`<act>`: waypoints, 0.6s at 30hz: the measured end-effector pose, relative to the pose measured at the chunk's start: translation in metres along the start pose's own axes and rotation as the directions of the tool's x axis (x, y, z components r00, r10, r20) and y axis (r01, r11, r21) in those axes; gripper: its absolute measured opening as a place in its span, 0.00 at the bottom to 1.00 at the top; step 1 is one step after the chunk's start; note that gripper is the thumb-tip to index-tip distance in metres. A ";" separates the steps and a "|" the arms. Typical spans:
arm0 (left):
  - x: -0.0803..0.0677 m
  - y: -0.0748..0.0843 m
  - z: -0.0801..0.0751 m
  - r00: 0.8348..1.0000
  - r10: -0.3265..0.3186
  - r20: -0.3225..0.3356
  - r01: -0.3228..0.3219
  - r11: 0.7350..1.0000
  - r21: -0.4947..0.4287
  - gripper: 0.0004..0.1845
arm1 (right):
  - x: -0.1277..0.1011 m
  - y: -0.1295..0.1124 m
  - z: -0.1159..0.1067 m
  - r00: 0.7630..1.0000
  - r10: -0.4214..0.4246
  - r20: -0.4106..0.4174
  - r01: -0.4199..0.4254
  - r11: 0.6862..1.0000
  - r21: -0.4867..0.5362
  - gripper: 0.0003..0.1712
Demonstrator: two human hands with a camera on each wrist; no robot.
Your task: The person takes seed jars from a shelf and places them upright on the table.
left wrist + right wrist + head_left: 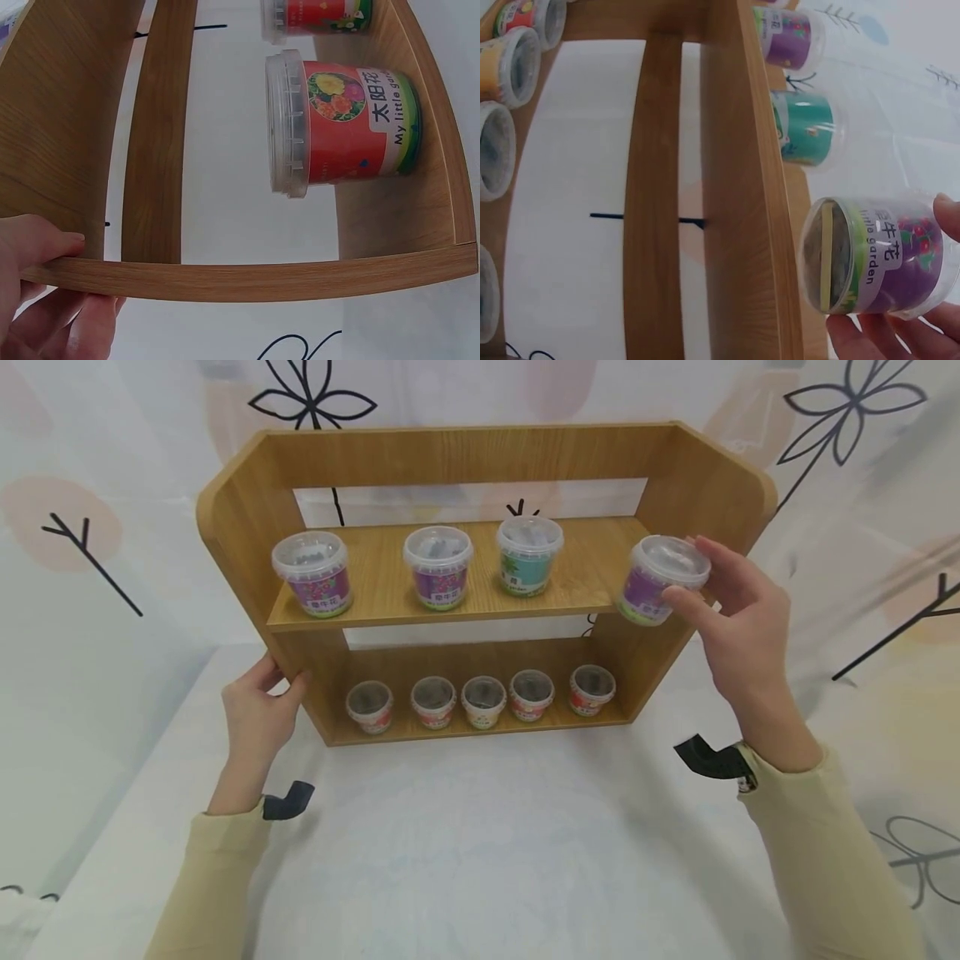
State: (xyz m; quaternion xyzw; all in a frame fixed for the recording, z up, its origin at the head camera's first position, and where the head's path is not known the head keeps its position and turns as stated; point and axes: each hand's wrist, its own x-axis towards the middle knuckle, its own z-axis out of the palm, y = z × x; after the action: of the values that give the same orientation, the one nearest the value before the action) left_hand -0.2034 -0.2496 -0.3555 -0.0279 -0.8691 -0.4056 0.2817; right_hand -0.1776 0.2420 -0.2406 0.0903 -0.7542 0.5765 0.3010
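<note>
Overhead, the right hand (738,610) pinches a purple tub (660,578) by its lid rim beside the shelf (480,585)'s upper right end; left hand (258,706) grips the shelf's side. Right wrist: tub (874,255) looks light, rigid, slick

Cream long sleeves (825,852), dark straps (712,758) at both wrists.

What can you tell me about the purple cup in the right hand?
The purple-labelled cup is a small clear plastic tub with a clear snap-on lid, closed. Its label is purple with a green band at the bottom, red flowers and the words "little garden". The right hand holds it tilted in the air at the right end of the upper shelf, fingers over the lid and thumb on the side. It does not rest on the shelf.
</note>
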 end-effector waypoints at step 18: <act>-0.001 -0.003 0.000 1.000 0.019 -0.005 -0.019 1.000 -0.002 0.22 | -0.040 -0.002 0.000 0.989 0.010 0.145 -0.034 0.987 0.159 0.31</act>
State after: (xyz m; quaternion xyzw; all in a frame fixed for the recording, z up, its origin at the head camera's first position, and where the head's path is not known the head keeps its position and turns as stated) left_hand -0.2031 -0.2516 -0.3577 -0.0353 -0.8677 -0.4040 0.2876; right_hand -0.1447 0.2328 -0.2616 0.1474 -0.7257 0.6310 0.2312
